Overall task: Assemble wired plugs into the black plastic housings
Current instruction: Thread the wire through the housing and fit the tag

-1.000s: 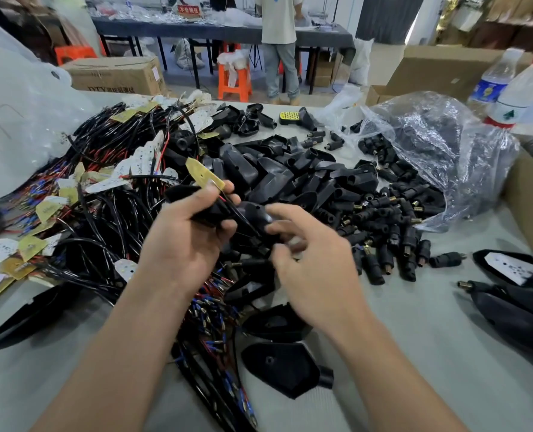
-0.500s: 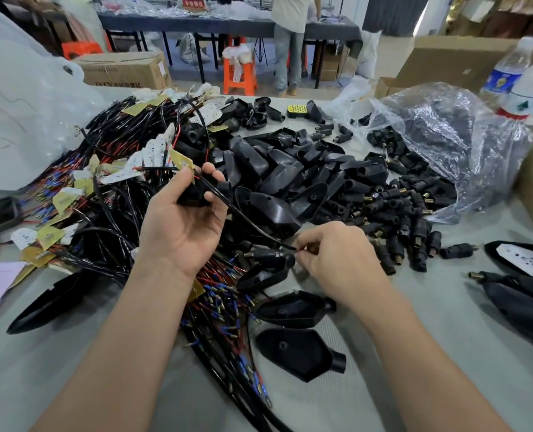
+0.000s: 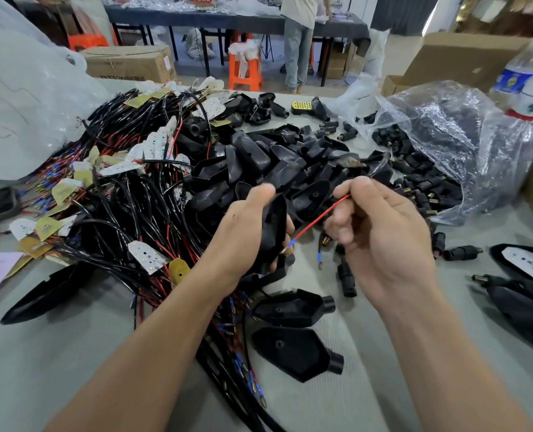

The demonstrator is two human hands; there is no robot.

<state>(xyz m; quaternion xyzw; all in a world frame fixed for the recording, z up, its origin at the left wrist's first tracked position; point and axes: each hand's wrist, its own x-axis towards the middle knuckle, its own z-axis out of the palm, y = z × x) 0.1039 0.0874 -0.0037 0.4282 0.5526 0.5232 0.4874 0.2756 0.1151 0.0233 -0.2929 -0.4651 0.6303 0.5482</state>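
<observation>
Black plastic first: the housing point(image 3: 273, 226) is in your left hand point(image 3: 246, 236). It's stood up on its edge, with the thumb lying over the top end and the fingers wrapped round the far side, so that's a full grip on the shell. The little screw hole in its flat face points toward your right hand point(image 3: 383, 241).

The right hand sits just beside it and a bit higher, pinching a red wire point(image 3: 321, 216) between thumb and forefinger. The other fingers are curled in loosely under the palm. From the pinch the wire slants down and left to its blue terminal point(image 3: 291, 243), which ends up right at your left fingertips by the housing's lower end. I honestly can't tell if the tip is touching the shell. A second lead point(image 3: 319, 256) with a blue tip dangles below the right hand.

Both forearms come in from the near edge of the bench point(image 3: 56, 369), with the hands lifted off the surface around the middle.

- Toward the far edge, behind your hands, is the heap of housings point(image 3: 268, 160).
- The left side has the wire tangle point(image 3: 128, 207), with white and yellow boards mixed in.
- Toward the right edge, a clear bag point(image 3: 464, 141) spills plugs.
- Between your forearms, two spare shells point(image 3: 290, 353) lie flat.
- Under your right wrist there's a loose plug point(image 3: 346, 280).
</observation>
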